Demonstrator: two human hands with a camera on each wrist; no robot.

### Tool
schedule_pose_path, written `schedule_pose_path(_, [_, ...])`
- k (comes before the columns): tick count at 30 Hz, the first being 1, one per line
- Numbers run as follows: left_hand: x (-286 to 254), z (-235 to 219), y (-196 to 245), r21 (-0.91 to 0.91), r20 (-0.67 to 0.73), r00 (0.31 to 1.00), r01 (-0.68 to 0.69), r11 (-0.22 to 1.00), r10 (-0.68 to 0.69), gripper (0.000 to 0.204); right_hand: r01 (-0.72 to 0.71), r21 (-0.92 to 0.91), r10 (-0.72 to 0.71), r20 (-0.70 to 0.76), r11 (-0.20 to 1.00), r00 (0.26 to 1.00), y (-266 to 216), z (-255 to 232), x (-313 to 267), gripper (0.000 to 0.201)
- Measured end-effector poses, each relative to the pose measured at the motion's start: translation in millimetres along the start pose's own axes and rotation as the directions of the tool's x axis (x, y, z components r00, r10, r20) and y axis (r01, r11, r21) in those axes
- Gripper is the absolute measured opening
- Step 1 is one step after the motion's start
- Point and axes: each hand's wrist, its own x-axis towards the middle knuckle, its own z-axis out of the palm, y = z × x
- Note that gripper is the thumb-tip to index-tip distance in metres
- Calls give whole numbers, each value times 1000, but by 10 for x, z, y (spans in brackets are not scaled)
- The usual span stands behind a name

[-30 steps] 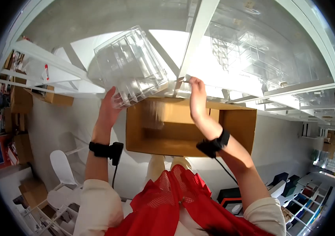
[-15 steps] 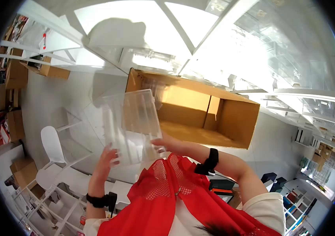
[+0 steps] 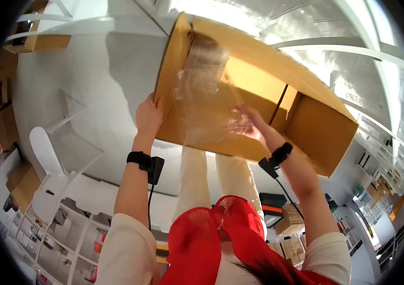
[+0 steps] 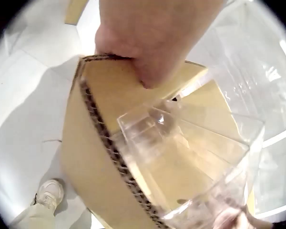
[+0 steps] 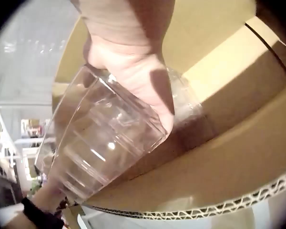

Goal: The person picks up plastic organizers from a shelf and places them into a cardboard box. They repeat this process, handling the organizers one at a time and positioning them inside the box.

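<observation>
Clear plastic divided container [image 5: 102,136] held tilted at the mouth of an open brown cardboard box [image 3: 323,126]
The right hand [image 3: 253,126] grips the container's edge; another clear plastic piece [image 3: 209,56] sits inside the box, near the end wall that the left hand [image 3: 149,116] holds.

On the left side there stands a white chair [image 3: 44,147] on the pale grey floor [image 3: 90,66], with a brown carton [image 3: 24,184] just beside it, and at the far left another carton [image 3: 52,42] is placed. At the near left is a white shelf unit [image 3: 83,237] which is divided into square compartments, and in one of them an orange-red object [image 3: 98,244] is visible, too small to tell exactly. At the near right I see a black box [image 3: 272,199] with an orange band, next to some stacked cartons [image 3: 290,221], while a white frame [image 3: 394,90] rises at the far right.
</observation>
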Motion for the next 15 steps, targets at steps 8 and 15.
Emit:
schedule_pose_path(8, [44, 73, 3, -64, -84, 996, -43, 997, 37, 24, 214, 134, -208, -58, 967, 976, 218, -564, 497, 59])
schedule_pose_path(15, [44, 45, 16, -98, -85, 996, -32, 995, 24, 24, 438, 53, -423, -185, 897, 887, 29, -437, 1436, 92])
